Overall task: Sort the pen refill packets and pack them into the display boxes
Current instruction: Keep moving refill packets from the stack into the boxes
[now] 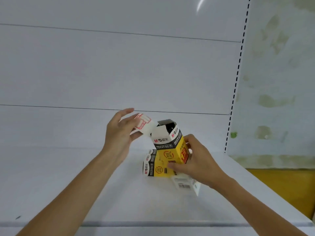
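The right hand (194, 165) grips a yellow box (172, 149) above the white shelf (71, 184). The box stands on end, its long axis near upright and leaning slightly left, open top up. The left hand (119, 133) pinches its white flap (144, 124), folded out leftward. A second box (154, 167) lies on its side just below, beside a barcoded packet (186, 183).

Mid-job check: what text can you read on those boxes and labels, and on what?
"M&G晨光": white band of the upright box in the right hand, and of the lying box.
"360°": yellow faces of both boxes.
Black-band code and red side characters: blurred.
Digits on the barcode label: too small.
On the red-outlined flap in the left hand: no legible words.
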A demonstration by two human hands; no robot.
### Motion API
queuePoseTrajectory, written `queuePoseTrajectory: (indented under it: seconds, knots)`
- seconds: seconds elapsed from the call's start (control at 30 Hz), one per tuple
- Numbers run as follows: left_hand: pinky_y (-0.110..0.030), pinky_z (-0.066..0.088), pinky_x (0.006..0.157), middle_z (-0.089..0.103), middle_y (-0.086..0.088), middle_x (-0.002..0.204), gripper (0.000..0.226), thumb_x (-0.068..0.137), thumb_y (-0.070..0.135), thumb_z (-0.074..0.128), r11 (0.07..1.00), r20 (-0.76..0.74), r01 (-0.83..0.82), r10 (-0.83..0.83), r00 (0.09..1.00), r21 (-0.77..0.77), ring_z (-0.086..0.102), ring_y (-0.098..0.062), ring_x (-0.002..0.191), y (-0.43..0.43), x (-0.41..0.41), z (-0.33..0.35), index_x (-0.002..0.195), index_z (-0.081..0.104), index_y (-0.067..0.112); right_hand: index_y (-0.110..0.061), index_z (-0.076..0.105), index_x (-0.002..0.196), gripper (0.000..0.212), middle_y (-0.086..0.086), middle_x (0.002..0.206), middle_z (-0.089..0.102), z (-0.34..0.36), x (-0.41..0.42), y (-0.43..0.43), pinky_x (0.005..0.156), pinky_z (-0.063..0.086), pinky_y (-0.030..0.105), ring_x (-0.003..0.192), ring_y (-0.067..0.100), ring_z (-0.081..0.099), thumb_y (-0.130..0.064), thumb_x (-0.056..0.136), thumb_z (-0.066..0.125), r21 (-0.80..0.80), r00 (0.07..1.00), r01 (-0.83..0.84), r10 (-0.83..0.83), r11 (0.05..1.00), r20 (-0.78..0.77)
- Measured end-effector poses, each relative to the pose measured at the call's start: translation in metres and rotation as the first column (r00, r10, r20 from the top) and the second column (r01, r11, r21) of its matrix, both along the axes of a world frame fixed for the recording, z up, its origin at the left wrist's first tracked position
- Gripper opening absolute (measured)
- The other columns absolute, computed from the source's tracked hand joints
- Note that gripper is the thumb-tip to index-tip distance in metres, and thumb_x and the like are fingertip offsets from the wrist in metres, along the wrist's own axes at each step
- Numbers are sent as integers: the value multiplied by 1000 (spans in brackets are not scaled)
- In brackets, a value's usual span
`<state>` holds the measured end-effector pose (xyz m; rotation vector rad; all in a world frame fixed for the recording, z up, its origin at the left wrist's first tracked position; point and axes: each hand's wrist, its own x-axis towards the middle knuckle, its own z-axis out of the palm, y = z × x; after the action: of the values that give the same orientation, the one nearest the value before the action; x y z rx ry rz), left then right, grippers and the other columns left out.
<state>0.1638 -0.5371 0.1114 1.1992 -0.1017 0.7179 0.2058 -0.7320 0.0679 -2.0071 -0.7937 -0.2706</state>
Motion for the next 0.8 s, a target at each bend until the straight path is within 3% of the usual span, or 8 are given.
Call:
queuePoseTrajectory:
  seconds: [0.07, 0.13, 0.23, 0.3, 0.43, 0.57, 0.67, 0.8]
  knots:
    - [-24, 55, 69, 62, 2, 100, 13, 89, 16, 59, 965, 87, -225, 214, 973, 137, 63, -15, 93, -11, 3, 8, 98, 57, 25, -27, 40, 100, 58, -12, 96, 56, -5, -14, 17, 70, 53, 23, 86, 1, 59, -31, 62, 83, 95, 996, 88, -88, 992, 4]
    - [-24, 52, 75, 57, 10, 104, 22, 86, 40, 58, 907, 118, -319, 298, 947, 274, 59, -6, 96, -25, 1, 5, 106, 51, 34, -29, 35, 106, 67, -10, 104, 52, -13, -25, 32, 74, 53, 28, 90, 3, 57, -40, 59, 82, 153, 985, 162, -170, 975, 41]
    - [-15, 48, 63, 59, 15, 95, 46, 79, 44, 65, 896, -13, -150, 170, 985, 418, 63, -2, 84, -47, -3, -14, 115, 37, 34, -29, 30, 124, 85, -14, 116, 43, -15, -30, 41, 80, 51, 28, 101, 4, 51, -64, 55, 65, 32, 971, 169, -172, 985, 167]
    - [-19, 50, 63, 63, 12, 90, 49, 80, 37, 65, 884, -56, -76, 114, 992, 461, 66, -8, 81, -48, -1, -21, 118, 36, 31, -31, 38, 121, 72, -15, 114, 48, -6, -27, 36, 81, 50, 28, 100, 3, 52, -64, 61, 60, 1, 989, 92, -92, 996, 118]
    - [-19, 53, 69, 63, 14, 97, 54, 70, 47, 60, 833, -106, 144, -103, 989, 534, 67, -1, 81, -35, 5, -15, 118, 37, 38, -28, 48, 124, 63, -12, 120, 55, 24, -16, 17, 81, 53, 29, 102, 3, 56, -64, 73, 60, 219, 997, 16, 2, 976, -80]
    - [-20, 52, 68, 68, 8, 86, 16, 90, 38, 54, 843, -172, 198, -127, 977, 501, 66, -9, 81, -40, 14, -6, 99, 58, 25, -21, 53, 112, 35, 1, 100, 66, 52, -10, 11, 63, 59, 32, 85, 13, 66, -37, 83, 63, 286, 999, 54, -51, 957, -18]
    - [-29, 49, 72, 68, -1, 83, 30, 93, 32, 42, 897, -213, 127, -37, 976, 424, 63, -13, 78, -46, 17, -2, 100, 61, 10, -22, 46, 112, 23, 6, 98, 65, 58, -9, 7, 53, 58, 31, 79, 14, 66, -15, 90, 52, 263, 996, 77, -84, 962, 15]
    - [-44, 53, 76, 68, -13, 96, 43, 79, 38, 45, 958, -146, 86, -46, 988, 274, 66, -28, 88, -54, 21, -9, 106, 63, 10, -20, 53, 98, 17, 0, 105, 59, 59, -11, 9, 59, 58, 41, 81, 19, 64, -8, 88, 47, 231, 986, 88, -117, 969, 116]
